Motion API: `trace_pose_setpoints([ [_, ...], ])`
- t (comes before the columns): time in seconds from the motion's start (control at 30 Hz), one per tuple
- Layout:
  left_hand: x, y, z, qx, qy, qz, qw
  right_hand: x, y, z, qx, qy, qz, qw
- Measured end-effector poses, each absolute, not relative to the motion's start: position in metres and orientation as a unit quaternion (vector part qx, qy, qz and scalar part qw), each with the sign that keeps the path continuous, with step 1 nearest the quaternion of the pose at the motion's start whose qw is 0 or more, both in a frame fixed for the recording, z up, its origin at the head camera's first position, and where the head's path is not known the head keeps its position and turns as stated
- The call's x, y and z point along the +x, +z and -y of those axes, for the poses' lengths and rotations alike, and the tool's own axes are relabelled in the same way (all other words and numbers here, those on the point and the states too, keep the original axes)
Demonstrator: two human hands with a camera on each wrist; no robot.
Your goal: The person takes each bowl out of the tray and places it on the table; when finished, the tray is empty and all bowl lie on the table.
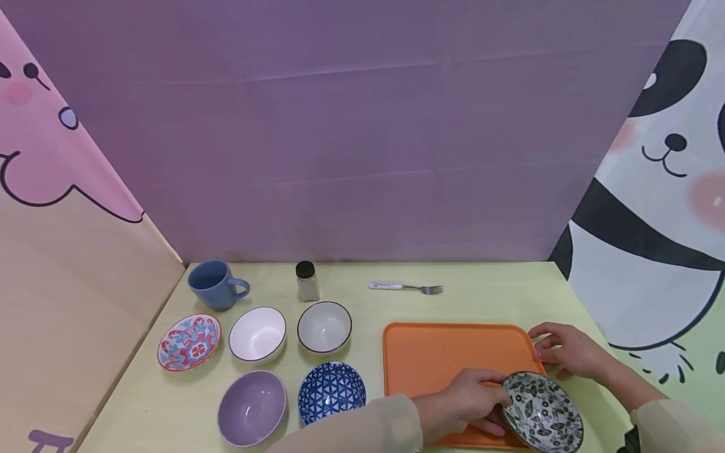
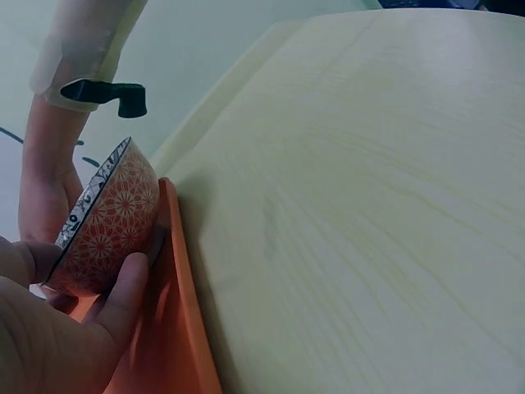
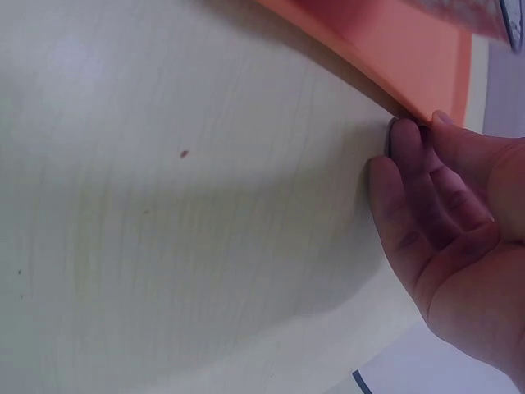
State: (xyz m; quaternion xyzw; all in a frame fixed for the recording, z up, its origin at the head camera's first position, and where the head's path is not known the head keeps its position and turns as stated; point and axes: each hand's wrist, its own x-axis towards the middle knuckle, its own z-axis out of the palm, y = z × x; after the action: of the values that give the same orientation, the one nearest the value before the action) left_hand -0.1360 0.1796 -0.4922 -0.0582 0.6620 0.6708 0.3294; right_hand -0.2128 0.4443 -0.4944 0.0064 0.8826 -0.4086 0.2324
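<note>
My left hand point(image 1: 472, 402) pinches the rim of a bowl point(image 1: 542, 412) with a black-and-white leaf pattern inside. In the left wrist view the bowl point(image 2: 115, 222) is tilted on its side, showing a red outside with pale flowers; thumb and fingers lie on either side of its wall. It is held over the near right part of an orange tray point(image 1: 453, 352). My right hand point(image 1: 569, 352) is at the tray's right edge. In the right wrist view, the thumb and fingertips of this hand point(image 3: 451, 205) pinch the edge of the tray point(image 3: 410, 66).
Left of the tray stand a white bowl point(image 1: 257, 335), a dark-rimmed bowl point(image 1: 325, 327), a purple bowl point(image 1: 252, 409), a blue patterned bowl point(image 1: 331, 391) and a red-blue patterned dish point(image 1: 189, 343). Farther back are a blue mug point(image 1: 212, 286), a black-capped shaker point(image 1: 308, 283) and a fork point(image 1: 404, 287).
</note>
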Motion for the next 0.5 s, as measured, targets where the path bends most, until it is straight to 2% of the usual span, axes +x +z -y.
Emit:
trace_pose_setpoints([
  [0.17,-0.140,-0.493,-0.171,-0.065,0.676,-0.662,0.318,-0.213,-0.496,-0.445,-0.008,-0.410,-0.884,0.226],
  [0.5,-0.150,-0.490,-0.144,-0.055,0.698,-0.631,0.333,-0.213,-0.495,-0.443,-0.005,-0.402,-0.886,0.230],
])
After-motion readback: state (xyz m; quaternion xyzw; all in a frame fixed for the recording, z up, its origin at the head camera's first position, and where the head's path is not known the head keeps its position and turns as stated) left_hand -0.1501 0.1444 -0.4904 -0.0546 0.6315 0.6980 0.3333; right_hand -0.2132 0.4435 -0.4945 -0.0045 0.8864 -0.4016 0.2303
